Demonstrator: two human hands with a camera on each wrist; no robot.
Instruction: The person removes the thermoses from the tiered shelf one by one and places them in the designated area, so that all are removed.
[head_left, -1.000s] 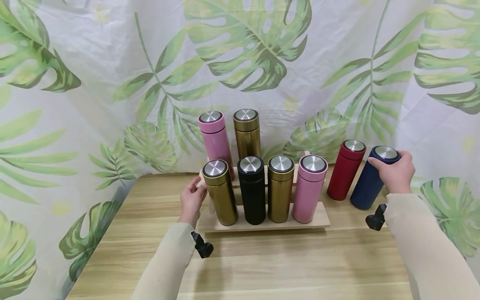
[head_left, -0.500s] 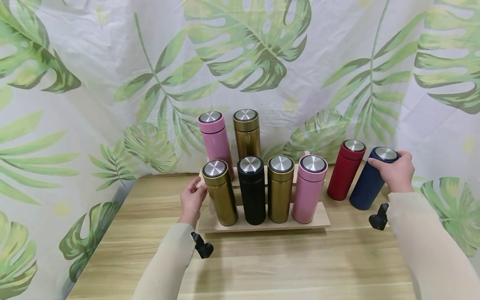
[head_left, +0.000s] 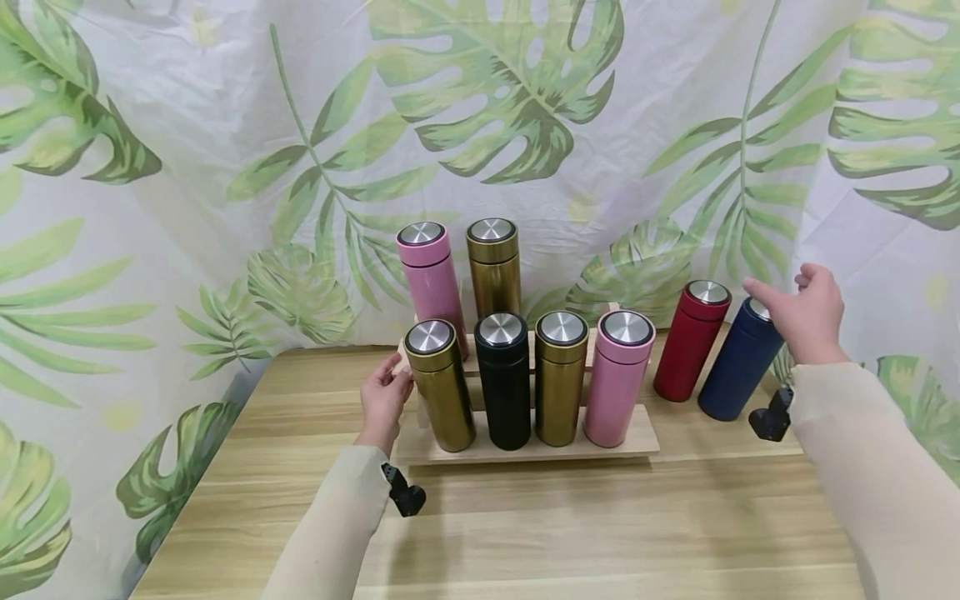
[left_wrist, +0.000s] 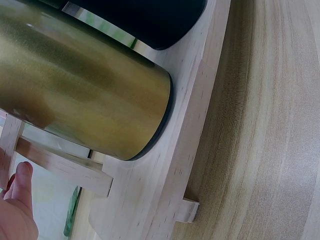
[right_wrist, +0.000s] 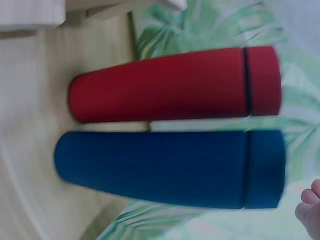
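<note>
1. left of frame centre: your left hand (head_left: 384,402) is at the wooden rack (head_left: 637,435)'s left end; whether it grips, you cannot tell.
2. centre: six bottles (head_left: 506,392) stand on the rack.
3. right: red bottle (head_left: 690,350), then blue bottle (head_left: 738,367), upright on your worktop (head_left: 300,467).
4. far right: your right hand (head_left: 812,317), fingers loose, holds nothing by the blue bottle.

Room to pass lies along the left edge of the desk (head_left: 247,467); four bottles (head_left: 510,400) bar the front edge of the rack (head_left: 640,432).
</note>
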